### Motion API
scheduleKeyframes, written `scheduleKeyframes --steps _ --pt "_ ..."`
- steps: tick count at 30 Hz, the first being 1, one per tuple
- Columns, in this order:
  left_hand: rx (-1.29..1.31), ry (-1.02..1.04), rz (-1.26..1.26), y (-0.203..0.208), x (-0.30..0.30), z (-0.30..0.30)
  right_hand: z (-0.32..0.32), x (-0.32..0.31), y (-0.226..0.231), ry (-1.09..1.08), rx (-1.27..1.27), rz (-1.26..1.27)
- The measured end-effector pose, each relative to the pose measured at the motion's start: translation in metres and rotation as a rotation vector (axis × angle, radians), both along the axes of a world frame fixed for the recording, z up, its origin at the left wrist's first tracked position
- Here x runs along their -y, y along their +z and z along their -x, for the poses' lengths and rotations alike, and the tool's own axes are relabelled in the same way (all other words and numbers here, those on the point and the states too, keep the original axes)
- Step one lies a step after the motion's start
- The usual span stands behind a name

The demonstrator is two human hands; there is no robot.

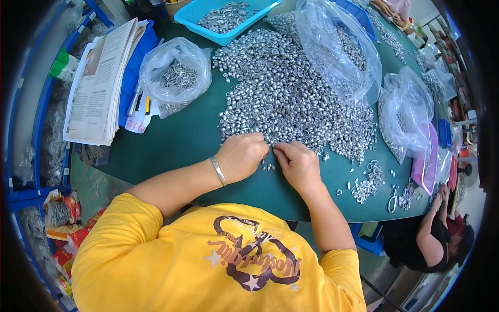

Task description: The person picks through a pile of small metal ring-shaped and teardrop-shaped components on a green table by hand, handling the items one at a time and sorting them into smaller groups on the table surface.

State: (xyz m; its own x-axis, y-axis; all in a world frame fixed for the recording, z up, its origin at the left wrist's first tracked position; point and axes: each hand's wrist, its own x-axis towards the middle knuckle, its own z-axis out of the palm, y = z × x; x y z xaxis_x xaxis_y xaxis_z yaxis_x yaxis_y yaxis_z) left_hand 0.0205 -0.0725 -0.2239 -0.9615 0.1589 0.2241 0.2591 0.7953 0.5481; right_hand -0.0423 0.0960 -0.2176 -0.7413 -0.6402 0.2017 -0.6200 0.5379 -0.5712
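My left hand [243, 155], with a silver bangle [218, 171] on its wrist, rests at the near edge of a wide heap of small silver-grey metal pieces [280, 88], many of them cup-like or ring-like. Its fingers are curled closed. Close on its right, my right hand [298, 164] pinches thumb against fingers. The fingertips of both hands nearly meet, and whatever they hold is too small and covered to name. A few loose metal pieces [268, 167] lie on the green tabletop [171, 140] just below, between the hands.
Left stand a clear bag of metal parts [179, 78] and papers [99, 88] against a blue bin [140, 62]. Behind is a light-blue basket [223, 36]. Bags [343, 57] and a pink tray [423, 166] stand right. Another person [431, 239] sits at the right edge.
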Motion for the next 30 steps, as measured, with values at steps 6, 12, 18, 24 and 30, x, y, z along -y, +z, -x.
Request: scheduleKeyframes --steps 6,12,18,24,30 --pt "0.219 0.109 -0.665 0.006 0.003 0.002 0.006 -0.006 -0.005 0.003 0.188 0.182" --pt "0.714 0.057 -1.842 0.009 0.038 0.003 0.028 -0.028 0.008 0.01 1.212 0.666" --pt "0.387 0.071 -0.466 0.011 0.007 -0.001 0.006 0.004 -0.004 -0.003 0.042 -0.073" --pt "0.17 0.032 -0.005 0.008 -0.003 -0.013 0.013 -0.008 0.008 0.014 0.526 0.247" --pt "0.433 0.123 -0.828 0.004 0.003 -0.01 0.02 -0.041 0.003 0.004 1.222 0.614"
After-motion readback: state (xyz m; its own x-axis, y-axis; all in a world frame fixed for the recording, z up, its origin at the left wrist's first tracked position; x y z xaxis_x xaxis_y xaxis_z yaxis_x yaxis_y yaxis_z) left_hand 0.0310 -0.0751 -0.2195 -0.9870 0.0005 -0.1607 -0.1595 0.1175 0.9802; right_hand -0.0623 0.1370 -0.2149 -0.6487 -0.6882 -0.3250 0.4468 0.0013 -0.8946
